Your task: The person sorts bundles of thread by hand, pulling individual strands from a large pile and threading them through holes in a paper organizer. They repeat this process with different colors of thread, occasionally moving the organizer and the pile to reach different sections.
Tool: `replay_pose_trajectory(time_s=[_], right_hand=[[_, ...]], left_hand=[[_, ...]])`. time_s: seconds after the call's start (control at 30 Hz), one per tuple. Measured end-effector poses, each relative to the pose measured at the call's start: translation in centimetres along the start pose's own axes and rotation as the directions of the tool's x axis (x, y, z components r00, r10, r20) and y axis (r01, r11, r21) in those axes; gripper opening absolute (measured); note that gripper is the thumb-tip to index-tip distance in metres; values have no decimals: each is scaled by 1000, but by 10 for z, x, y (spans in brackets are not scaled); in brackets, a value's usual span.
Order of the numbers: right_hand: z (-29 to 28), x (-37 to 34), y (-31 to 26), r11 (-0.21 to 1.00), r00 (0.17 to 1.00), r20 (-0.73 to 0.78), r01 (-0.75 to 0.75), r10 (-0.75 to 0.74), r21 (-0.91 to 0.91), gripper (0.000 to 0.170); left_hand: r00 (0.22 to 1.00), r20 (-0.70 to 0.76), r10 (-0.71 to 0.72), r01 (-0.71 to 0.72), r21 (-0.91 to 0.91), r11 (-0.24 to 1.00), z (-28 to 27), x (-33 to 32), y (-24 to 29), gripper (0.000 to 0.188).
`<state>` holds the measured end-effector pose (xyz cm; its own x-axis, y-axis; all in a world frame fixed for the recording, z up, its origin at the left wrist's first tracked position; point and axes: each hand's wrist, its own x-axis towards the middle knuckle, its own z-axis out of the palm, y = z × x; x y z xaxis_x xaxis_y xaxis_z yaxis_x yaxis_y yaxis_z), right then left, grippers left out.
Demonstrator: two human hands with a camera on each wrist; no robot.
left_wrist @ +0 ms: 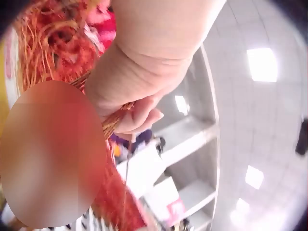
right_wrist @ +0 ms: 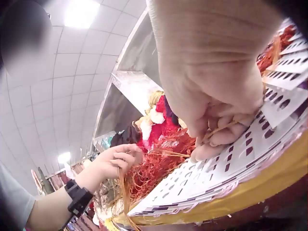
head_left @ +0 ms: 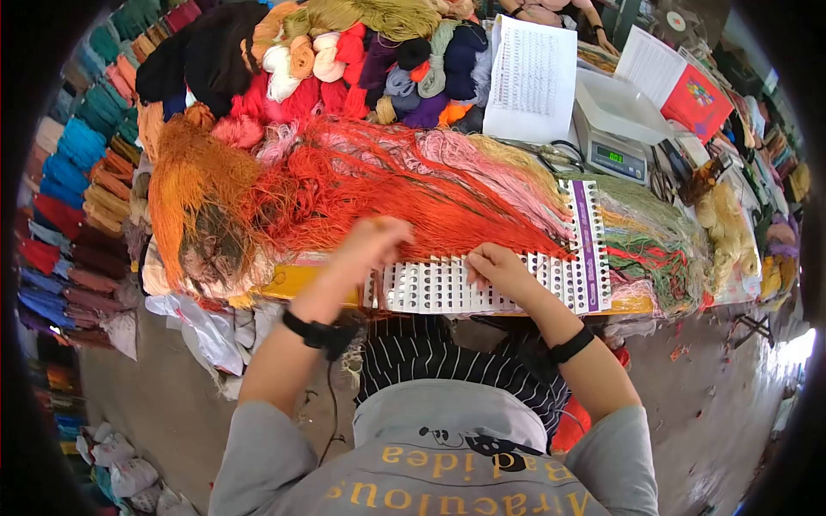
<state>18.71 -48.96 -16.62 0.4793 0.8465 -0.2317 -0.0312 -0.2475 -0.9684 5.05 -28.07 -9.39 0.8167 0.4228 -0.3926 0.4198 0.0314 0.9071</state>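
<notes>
My left hand [head_left: 376, 240] grips a bundle of brown-orange thread [left_wrist: 113, 121] above the table's near side, left of the white punched cards [head_left: 422, 297]. A loose end of the thread hangs below that hand in the right wrist view. My right hand [head_left: 503, 270] is low over the cards, its fingers curled and pinching an orange thread [right_wrist: 222, 129]. In the right wrist view, thin strands [right_wrist: 174, 154] run between the two hands. The cards overlap in a row with rows of holes. Red-orange threads [head_left: 370, 185] spread out behind both hands and reach the cards' far edge.
A rust-orange hank [head_left: 194, 189] drapes at the left, with several yarn skeins [head_left: 301, 56] piled behind. A purple-striped card [head_left: 588, 245] ends the row at the right. Farther back are scissors [head_left: 561, 155], a digital scale [head_left: 615, 157] and a written sheet [head_left: 529, 82].
</notes>
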Motion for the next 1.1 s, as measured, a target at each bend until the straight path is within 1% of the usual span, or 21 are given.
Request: replay_pose_trajectory(time_s=[0.03,0.07,0.1,0.13,0.17,0.2,0.23,0.3,0.37,0.4,0.43,0.47,0.5,0.53,0.57,0.6,0.63,0.67,0.73,1.03,1.1], right_hand=[[1,0,-2,1000,1000,-7,3,-3,18,20],[1,-2,-6,1000,1000,-11,-21,21,-18,20],[2,-2,-7,997,999,-13,-45,45,-59,20],[2,-1,-5,998,999,-17,-43,42,-50,20],[2,-1,-5,998,999,-15,-41,40,-46,20],[2,-1,-5,997,999,-16,-50,49,-51,19],[2,-1,-5,997,998,-18,-58,57,-57,19],[0,-2,-6,999,999,-17,-48,48,-14,18],[3,-6,-8,998,999,-19,-47,48,31,18],[9,-11,-16,1000,995,-96,7,-6,8,16],[17,-16,-25,998,985,-163,57,-60,-22,15],[25,-22,-33,998,988,-144,51,-56,-34,15],[33,-28,-41,993,987,-104,120,-122,-22,15],[41,-34,-50,982,980,-66,189,-189,-6,15],[48,-40,-59,979,979,-38,201,-202,-19,15],[52,-45,-65,985,987,-44,156,-153,71,14],[53,-49,-69,981,993,-51,110,-103,161,13],[50,-50,-70,982,993,-51,111,-105,151,13],[41,-53,-71,965,984,-77,175,-163,197,11],[39,-56,-75,915,980,-78,201,-185,349,11],[37,-57,-77,884,994,-16,103,-107,457,13]], left_hand=[[981,179,-70,130,-349,928,-44,10,-6,12],[985,168,-36,121,-530,839,-71,5,2,9],[997,73,-23,64,-639,767,-107,10,-5,8],[999,4,-42,29,-771,636,-132,3,1,12],[1000,24,0,21,-855,519,-172,10,-16,17],[949,-316,-2,-234,-706,669,-174,-1,-9,26],[818,-574,28,-330,-429,841,-188,0,-18,33],[665,-747,21,-271,-215,938,-175,-12,-13,41],[820,-553,145,-273,-155,950,-131,-29,-6,44],[919,-373,132,-209,-176,962,-93,-40,5,48],[977,-184,107,-142,-191,971,-54,-47,9,51],[959,48,279,-263,-217,940,-27,-39,-11,52],[981,147,124,-69,-329,942,8,-51,0,51],[965,247,91,21,-416,909,33,-52,3,52],[933,352,73,116,-488,865,48,-52,5,54],[936,342,83,106,-499,860,54,-51,6,54],[888,446,111,180,-560,809,59,-48,8,54],[826,544,149,261,-603,754,62,-47,10,55],[825,540,163,271,-633,726,60,-43,13,55],[854,491,172,318,-755,574,47,-42,9,54],[914,391,108,253,-758,601,44,-48,18,54]])
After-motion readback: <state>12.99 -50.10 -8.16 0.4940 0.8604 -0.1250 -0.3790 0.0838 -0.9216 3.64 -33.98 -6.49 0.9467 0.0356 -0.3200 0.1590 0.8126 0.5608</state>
